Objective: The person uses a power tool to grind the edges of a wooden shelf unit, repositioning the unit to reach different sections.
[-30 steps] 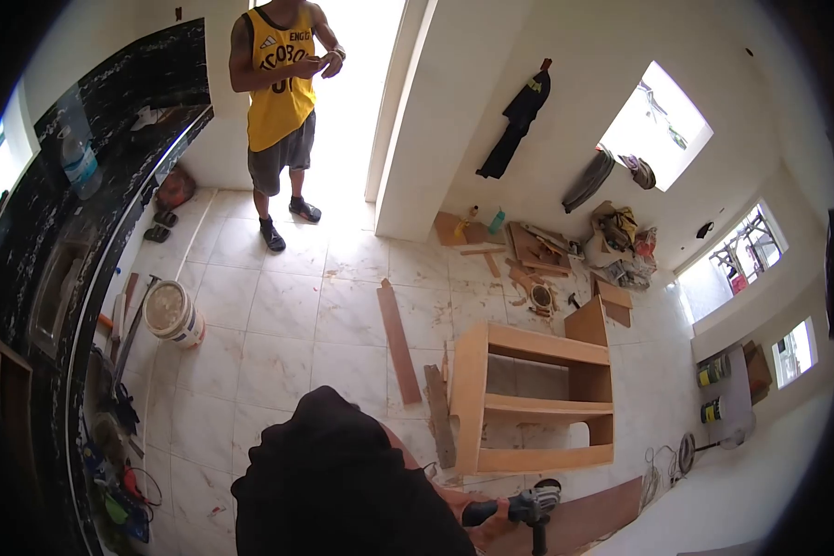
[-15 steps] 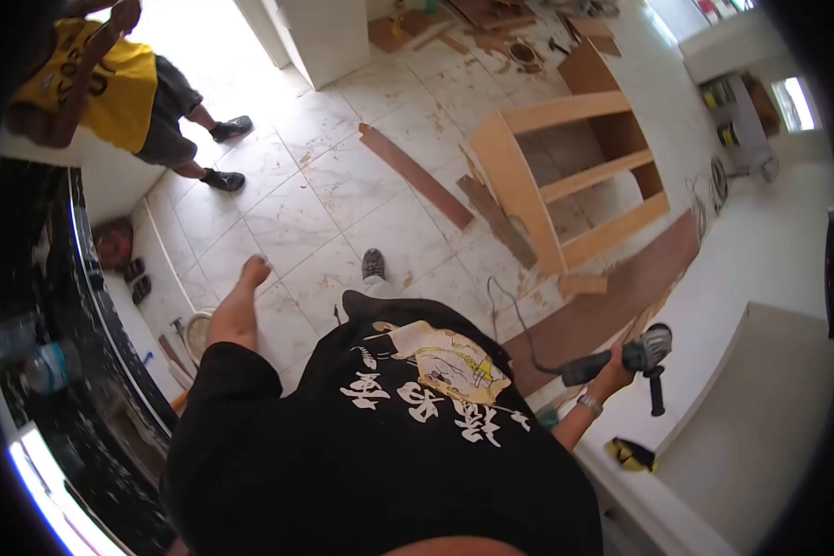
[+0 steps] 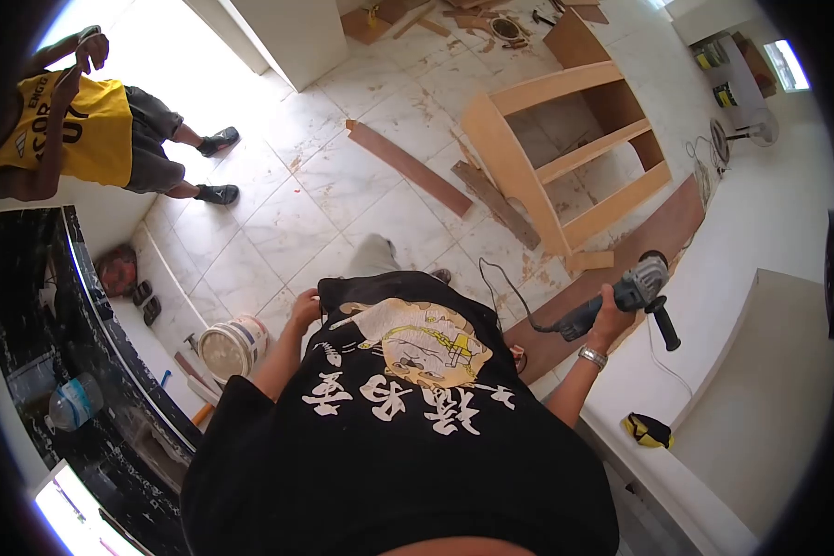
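On the right, my right hand [image 3: 610,320] is wrapped around the body of an angle grinder [image 3: 638,285]. Its black side handle [image 3: 664,326] sticks out to the lower right, and a dark cord [image 3: 503,295] trails from its back end toward the floor. A metal watch [image 3: 592,356] circles that wrist. My left hand [image 3: 306,305] is at the hem of my black shirt [image 3: 278,445], with its fingers partly hidden. A white bucket [image 3: 253,332] stands on the floor left of that arm.
A wooden cabinet frame [image 3: 493,139] stands ahead beside loose boards [image 3: 408,167] and scraps on the tiles. A co-worker in yellow [image 3: 97,130] is at the left. A black-and-yellow item [image 3: 649,430] sits on the white ledge at right, and a dark counter [image 3: 130,422] runs along the left.
My left hand has swung in from the left to my shirt hem. My right hand has brought the grinder slightly upward. The view has shifted, and the bucket shows more fully.
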A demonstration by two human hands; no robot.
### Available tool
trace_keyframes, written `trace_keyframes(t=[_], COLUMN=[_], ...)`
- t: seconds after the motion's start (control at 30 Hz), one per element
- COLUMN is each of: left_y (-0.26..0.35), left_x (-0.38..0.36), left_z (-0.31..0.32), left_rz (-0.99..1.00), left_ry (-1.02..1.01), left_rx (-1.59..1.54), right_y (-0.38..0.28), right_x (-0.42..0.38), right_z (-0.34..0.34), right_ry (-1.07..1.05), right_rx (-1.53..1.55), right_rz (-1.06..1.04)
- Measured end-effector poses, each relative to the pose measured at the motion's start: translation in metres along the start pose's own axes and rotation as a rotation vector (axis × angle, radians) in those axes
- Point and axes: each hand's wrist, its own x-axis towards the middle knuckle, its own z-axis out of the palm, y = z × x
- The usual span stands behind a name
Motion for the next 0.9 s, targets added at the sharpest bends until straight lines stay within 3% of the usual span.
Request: trace_keyframes(t=[0.1,0.17,0.27,0.33,0.5,0.53,0.6,0.7,0.73,0.77,0.8,0.9], left_y=[0.019,0.035,0.023,0.019,0.071,0.094,0.162,0.302,0.345,0.397,0.451,0.577], left_x=[-0.004,0.000,0.025,0.061,0.188,0.213,0.272,0.339,0.369,0.385,0.386,0.359], left_z=[0.004,-0.023,-0.083,-0.131,-0.242,-0.259,-0.270,-0.249,-0.232,-0.206,-0.178,-0.079], left_rz=[0.119,-0.074,-0.229,-0.355,-0.354,-0.309,-0.172,0.076,0.195,0.290,0.374,0.596], left_ry=[-0.002,0.024,0.009,-0.048,-0.177,-0.214,-0.235,-0.353,-0.450,-0.541,-0.648,-1.044], left_rx=[-0.273,-0.184,-0.001,-0.053,-0.046,-0.021,0.339,0.359,0.364,0.369,0.374,0.381], right_y=[0.022,0.007,-0.003,-0.030,-0.106,-0.119,-0.145,-0.179,-0.186,-0.147,-0.213,-0.218], right_x=[0.005,0.000,-0.009,-0.018,-0.040,-0.048,-0.059,-0.076,-0.081,-0.075,-0.077,-0.050], right_z=[0.025,0.049,0.070,0.085,0.140,0.151,0.173,0.211,0.219,0.232,0.254,0.304], right_ry=[-0.026,-0.017,0.027,0.102,0.389,0.416,0.462,0.379,0.375,0.390,0.416,0.414], right_rx=[-0.002,-0.032,0.078,0.115,0.421,0.449,0.518,0.501,0.507,0.511,0.381,0.379], right_rz=[-0.113,-0.191,-0.079,-0.005,0.195,0.216,0.248,0.320,0.343,0.241,0.176,0.070])
